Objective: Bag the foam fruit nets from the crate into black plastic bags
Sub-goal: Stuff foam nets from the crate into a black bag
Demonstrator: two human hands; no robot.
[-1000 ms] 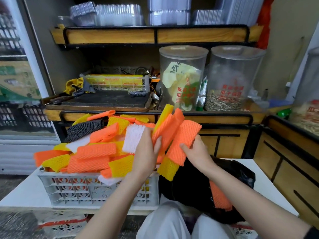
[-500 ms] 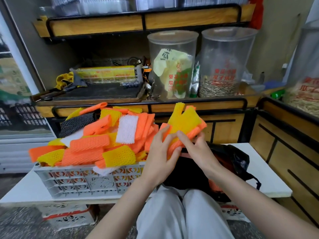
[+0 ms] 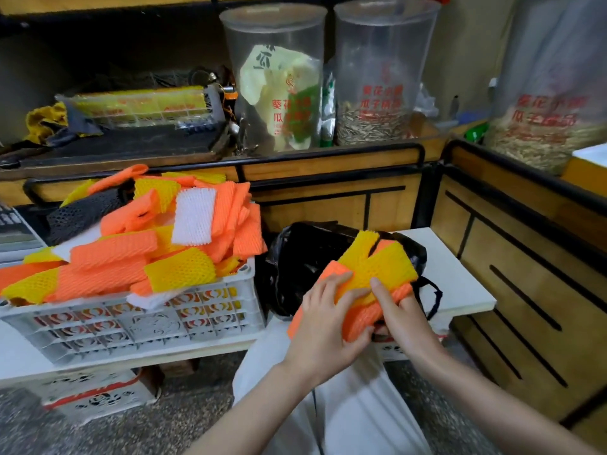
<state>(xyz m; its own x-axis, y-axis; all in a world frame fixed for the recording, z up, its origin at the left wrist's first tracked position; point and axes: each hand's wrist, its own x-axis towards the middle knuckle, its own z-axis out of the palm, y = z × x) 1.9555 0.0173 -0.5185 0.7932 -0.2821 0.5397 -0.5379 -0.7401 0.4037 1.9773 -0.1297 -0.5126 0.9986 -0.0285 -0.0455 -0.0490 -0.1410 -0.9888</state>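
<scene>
A grey plastic crate (image 3: pixel 138 320) on the left of the white table is heaped with orange, yellow, white and black foam fruit nets (image 3: pixel 138 254). To its right lies an open black plastic bag (image 3: pixel 295 257). Both my hands hold a bundle of yellow and orange nets (image 3: pixel 377 270) just in front of the bag's mouth. My left hand (image 3: pixel 323 326) grips the bundle from the left, thumb on top. My right hand (image 3: pixel 402 318) grips it from the right, with fingers curled underneath.
The white table (image 3: pixel 460 290) ends just right of the bag. Wooden cabinets (image 3: pixel 512 274) with black rails stand behind and to the right. Tall clear tubs (image 3: pixel 381 77) of seeds sit on the counter. A second crate (image 3: pixel 92 395) sits under the table.
Both hands have carried the net bundle down and to the right, from above the crate's edge to the bag's mouth. The view has tilted downward.
</scene>
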